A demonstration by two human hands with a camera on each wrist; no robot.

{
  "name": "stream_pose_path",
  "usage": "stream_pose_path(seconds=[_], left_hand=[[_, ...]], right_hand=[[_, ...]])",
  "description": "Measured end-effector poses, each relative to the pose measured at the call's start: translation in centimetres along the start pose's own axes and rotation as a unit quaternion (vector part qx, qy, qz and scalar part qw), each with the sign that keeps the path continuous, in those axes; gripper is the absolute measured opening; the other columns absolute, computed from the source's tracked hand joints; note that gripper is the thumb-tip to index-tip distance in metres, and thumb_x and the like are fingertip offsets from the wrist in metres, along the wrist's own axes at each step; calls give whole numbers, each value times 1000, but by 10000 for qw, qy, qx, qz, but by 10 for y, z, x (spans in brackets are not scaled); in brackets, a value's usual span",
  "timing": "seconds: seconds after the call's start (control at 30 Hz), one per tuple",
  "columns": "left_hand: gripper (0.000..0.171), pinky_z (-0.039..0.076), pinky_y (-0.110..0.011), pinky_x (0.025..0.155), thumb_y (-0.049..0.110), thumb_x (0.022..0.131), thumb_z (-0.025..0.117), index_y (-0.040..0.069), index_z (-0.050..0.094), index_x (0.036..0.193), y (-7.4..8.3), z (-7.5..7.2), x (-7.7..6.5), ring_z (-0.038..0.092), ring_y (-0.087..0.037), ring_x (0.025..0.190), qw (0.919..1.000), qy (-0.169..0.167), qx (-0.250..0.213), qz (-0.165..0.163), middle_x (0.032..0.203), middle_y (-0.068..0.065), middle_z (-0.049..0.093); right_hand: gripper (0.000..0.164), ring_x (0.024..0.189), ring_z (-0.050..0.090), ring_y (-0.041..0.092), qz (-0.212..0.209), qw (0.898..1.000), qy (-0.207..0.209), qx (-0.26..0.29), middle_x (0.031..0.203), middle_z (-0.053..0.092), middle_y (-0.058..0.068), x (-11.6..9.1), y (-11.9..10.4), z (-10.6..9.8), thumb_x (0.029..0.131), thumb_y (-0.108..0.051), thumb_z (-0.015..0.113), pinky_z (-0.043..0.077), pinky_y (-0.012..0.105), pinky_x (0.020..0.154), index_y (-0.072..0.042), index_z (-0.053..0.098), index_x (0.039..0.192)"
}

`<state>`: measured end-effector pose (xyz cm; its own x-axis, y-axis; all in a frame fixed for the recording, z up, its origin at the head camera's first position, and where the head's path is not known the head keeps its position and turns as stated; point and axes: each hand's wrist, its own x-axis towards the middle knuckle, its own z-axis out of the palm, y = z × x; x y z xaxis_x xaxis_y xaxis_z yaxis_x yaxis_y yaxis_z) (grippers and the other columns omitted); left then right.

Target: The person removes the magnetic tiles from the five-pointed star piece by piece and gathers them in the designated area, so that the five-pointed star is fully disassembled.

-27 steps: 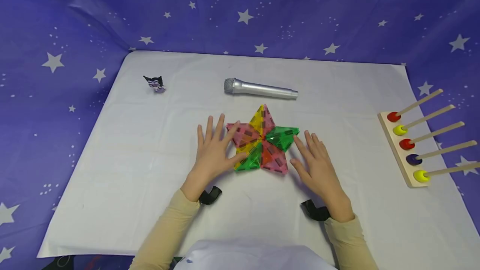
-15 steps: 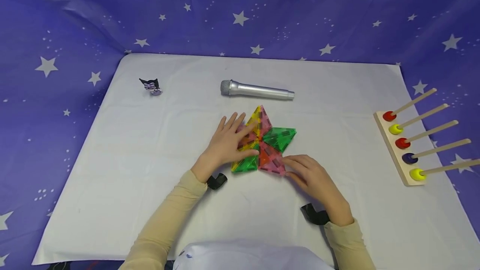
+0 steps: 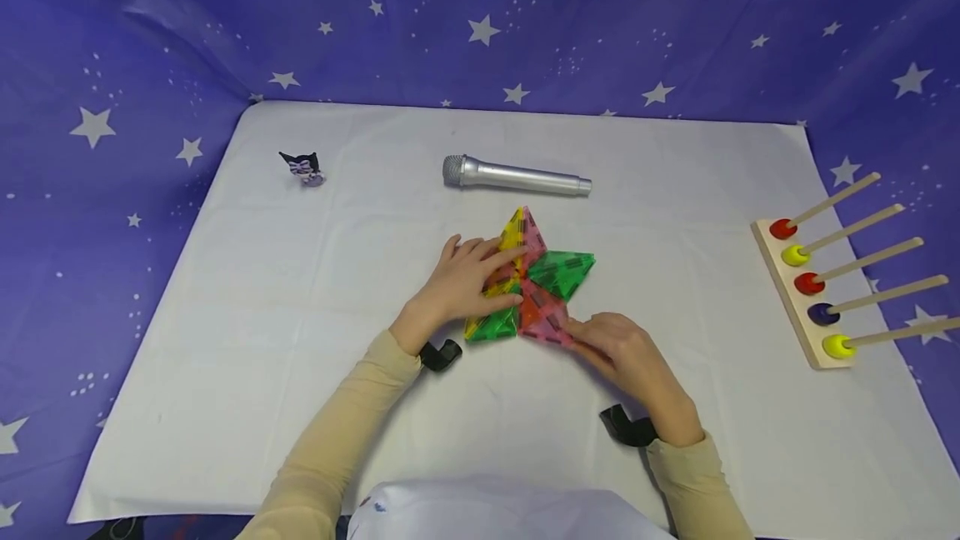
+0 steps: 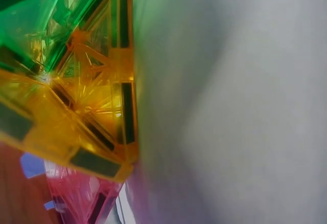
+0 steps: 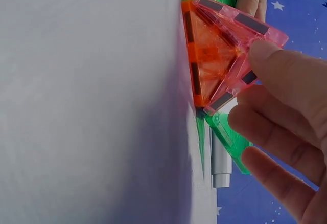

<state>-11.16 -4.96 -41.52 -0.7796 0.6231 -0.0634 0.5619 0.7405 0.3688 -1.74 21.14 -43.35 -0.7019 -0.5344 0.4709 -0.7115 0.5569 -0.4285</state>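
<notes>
A star of translucent magnetic tiles in pink, yellow, green and orange lies mid-table. My left hand rests over its left side, fingers and thumb spread across the tiles and hiding much of the left point. My right hand pinches the tip of the lower right pink magnetic tile between thumb and fingers. Seen from the right wrist, the pink tiles slope up from an orange tile, with my thumb on the tip. Yellow-orange tiles appear close up in the left wrist view.
A silver microphone lies behind the star. Far left on the white cloth stands a small black-and-white figurine. A wooden peg board with coloured beads on upright sticks stands at the right. A starry purple backdrop surrounds the table.
My left hand has moved right, further over the star's left side. My right hand has come down from beside the green point to the lower right pink tile and now pinches it.
</notes>
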Motion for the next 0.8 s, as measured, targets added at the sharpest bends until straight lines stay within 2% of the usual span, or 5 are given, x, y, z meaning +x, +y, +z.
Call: stream_pose_path(seconds=[0.07, 0.17, 0.23, 0.53, 0.8], left_hand=[[69, 8, -50, 102, 64, 82, 46, 38, 25, 142, 0, 1, -1, 28, -30, 127, 10000, 23, 9, -17, 142, -7, 32], [68, 11, -49, 101, 63, 82, 46, 38, 26, 141, 0, 3, -2, 28, -28, 126, 10000, 82, 25, -34, 142, -7, 32], [68, 12, -48, 101, 63, 82, 46, 38, 27, 141, 0, 4, -2, 29, -28, 126, 9999, 137, 30, -15, 142, -6, 32], [68, 13, -48, 100, 63, 81, 46, 38, 27, 141, -1, 5, -1, 29, -28, 126, 9999, 167, 23, 25, 142, -7, 32], [67, 12, -48, 101, 63, 81, 48, 38, 29, 141, 0, 3, 0, 29, -28, 126, 9998, 193, -39, 36, 141, -6, 34]], right_hand=[[26, 80, 60, 21, -130, 9998, 125, -31, 83, 67, 4, 0, 0, 1, 81, -21, 68, 47, 38, 76, -1, 70, 99], [34, 77, 60, 23, -242, 9993, 288, -80, 80, 66, 6, -1, 0, 4, 90, -30, 56, 48, 38, 71, 1, 70, 96], [37, 74, 59, 22, -224, 9990, 361, -97, 78, 65, 6, -1, 0, 4, 91, -31, 54, 48, 36, 68, 2, 70, 95], [36, 69, 58, 22, -108, 9976, 677, -72, 74, 62, 7, -1, 0, 4, 91, -27, 51, 47, 36, 63, 5, 69, 93], [21, 72, 61, 21, 222, 9925, 1195, -99, 81, 66, 7, 2, 1, 6, 79, -13, 55, 48, 33, 65, 0, 67, 89]])
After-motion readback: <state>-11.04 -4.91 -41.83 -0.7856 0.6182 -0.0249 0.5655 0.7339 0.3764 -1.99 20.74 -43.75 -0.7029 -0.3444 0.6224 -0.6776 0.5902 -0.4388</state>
